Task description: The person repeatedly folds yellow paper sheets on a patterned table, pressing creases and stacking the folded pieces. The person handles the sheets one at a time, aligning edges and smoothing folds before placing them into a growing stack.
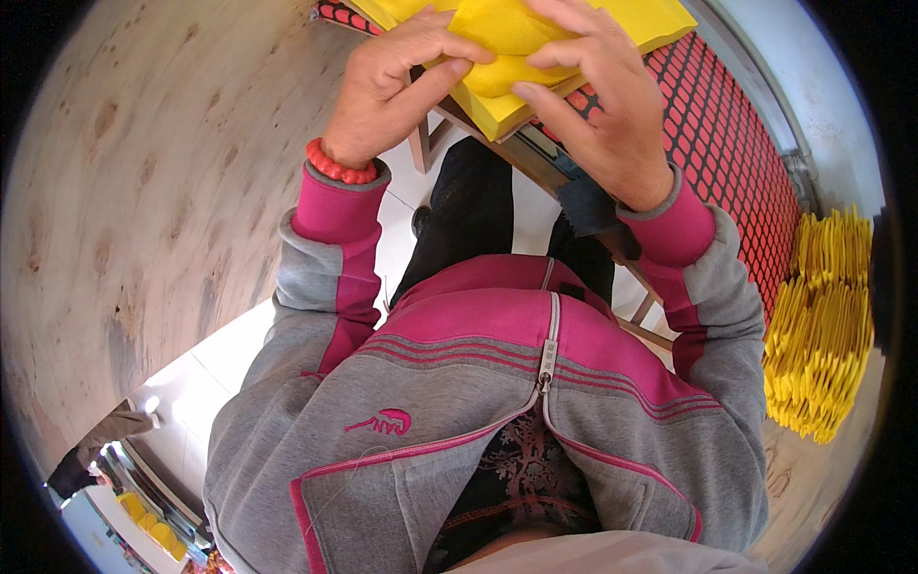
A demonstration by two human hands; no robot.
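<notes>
Both of my hands are at the top edge of the head view, on a folded yellow sheet (507, 72) that looks like paper or thin cloth. My left hand (397, 86), with a red beaded bracelet (339, 165) on its wrist, pinches the sheet's left side between thumb and forefinger. On the right side, my right hand (612, 100) has its thumb and fingertips closed on the same sheet. Beneath it lies a stack of yellow sheets (650, 21), its near corner jutting over the table edge. The upper part of the held sheet is cut off by the frame.
A red and black patterned cover (712, 134) spreads over the table on the right. Past it, folded yellow pieces (818, 335) stand in a dense row. A large wooden board (143, 182) fills the left side. At lower left, a person's leg (115, 430) shows.
</notes>
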